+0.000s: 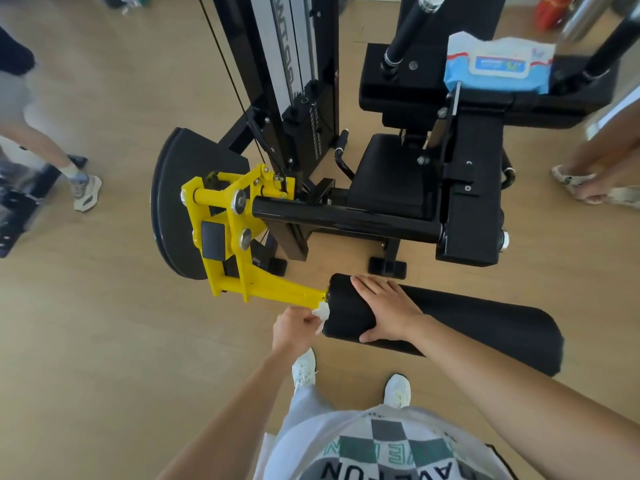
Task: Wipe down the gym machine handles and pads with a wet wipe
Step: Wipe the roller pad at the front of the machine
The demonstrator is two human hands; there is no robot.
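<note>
Pinching the wet wipe [322,311] in your left hand [297,328], fingers curled round it, you work the roller pad [467,323] at its 9 o'clock end, beside the yellow arm [277,289]. Your right hand [388,306] presses on top, fingers straight. The pad could roll under that palm, or the small wipe could snag on the arm's joint.

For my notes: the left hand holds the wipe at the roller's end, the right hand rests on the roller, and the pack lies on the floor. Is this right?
One thing is wrong: the head view shows the pack on the machine's upper pad, not on the floor. The left hand, wipe, right hand and roller are as you say.
</note>
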